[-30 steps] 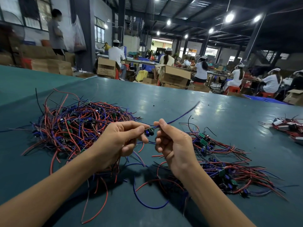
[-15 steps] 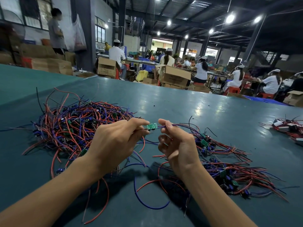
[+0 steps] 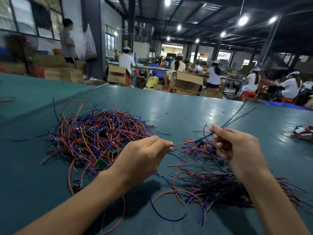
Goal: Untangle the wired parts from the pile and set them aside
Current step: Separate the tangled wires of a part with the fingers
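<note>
On a glossy teal worktable in a busy factory hall, seen from the head camera, a person holds a small green circuit-board part with red and blue plastic-coated wires stretched between two bare hands, just above the surface. The left hand pinches the part's red wire between thumb and curled fingers. The right hand, slightly blurred, grips its blue wires, whose loose ends fan up and away to the right. Left of the hands, and partly beyond the left one, the big tangled pile of red, blue and black wires and green boards lies on the table. Beneath and beside the right forearm spreads a flatter heap of similar wired parts, well apart from a smaller cluster of wired parts at the frame's far right edge. Beyond the table, seated workers in white caps work among open brown cardboard boxes under bright ceiling lamps.
</note>
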